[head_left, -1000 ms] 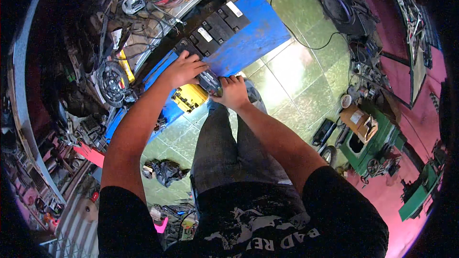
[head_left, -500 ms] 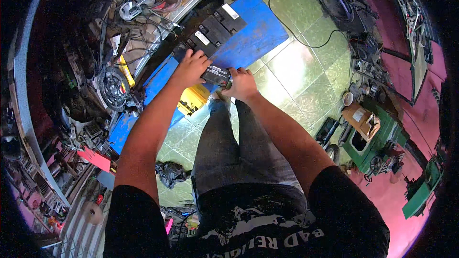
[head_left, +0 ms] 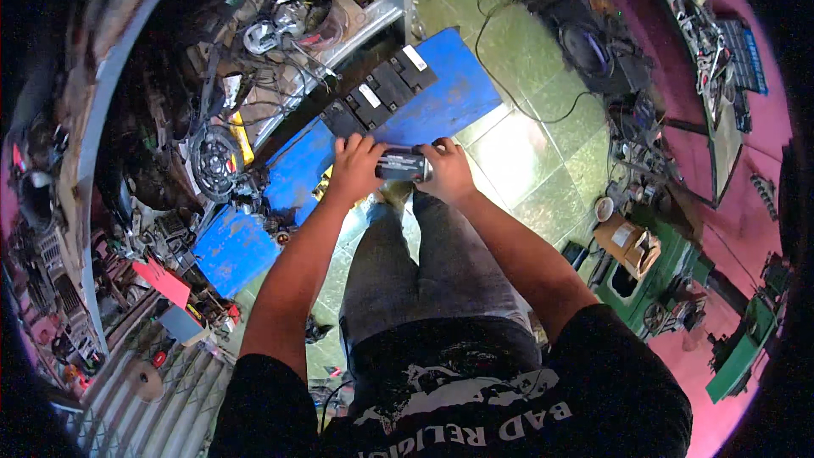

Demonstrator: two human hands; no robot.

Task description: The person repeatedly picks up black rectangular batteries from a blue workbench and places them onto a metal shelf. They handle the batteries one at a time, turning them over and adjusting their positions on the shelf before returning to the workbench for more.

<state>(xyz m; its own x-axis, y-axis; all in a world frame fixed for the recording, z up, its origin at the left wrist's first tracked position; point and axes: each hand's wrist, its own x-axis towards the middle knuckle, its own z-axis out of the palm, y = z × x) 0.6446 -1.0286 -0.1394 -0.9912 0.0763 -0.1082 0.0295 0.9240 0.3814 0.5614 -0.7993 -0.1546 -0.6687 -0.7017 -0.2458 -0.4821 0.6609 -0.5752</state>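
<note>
Between my two hands is a small black battery [head_left: 400, 164] with pale print on its face, held in front of my legs. My left hand [head_left: 356, 168] is closed on its left end. My right hand [head_left: 449, 171] grips the right end, thumb over the near side. Beyond them, on a blue bench top [head_left: 458, 85], black batteries [head_left: 390, 85] with white labels stand side by side in a row. Part of a yellow object [head_left: 324, 185] shows beside my left forearm, mostly hidden by it.
At the left, a metal-edged workbench [head_left: 280, 76] is heaped with cables and parts. A black wheel [head_left: 216, 161] leans beside it. A cable [head_left: 543, 119] runs across the green tiled floor [head_left: 543, 170]. To the right, an open cardboard box [head_left: 626, 242] rests on a green machine [head_left: 649, 276].
Both hands have drawn the battery away from the row on the bench, a little nearer and to the right. It has turned from slanted to about level, and the view has shifted.
</note>
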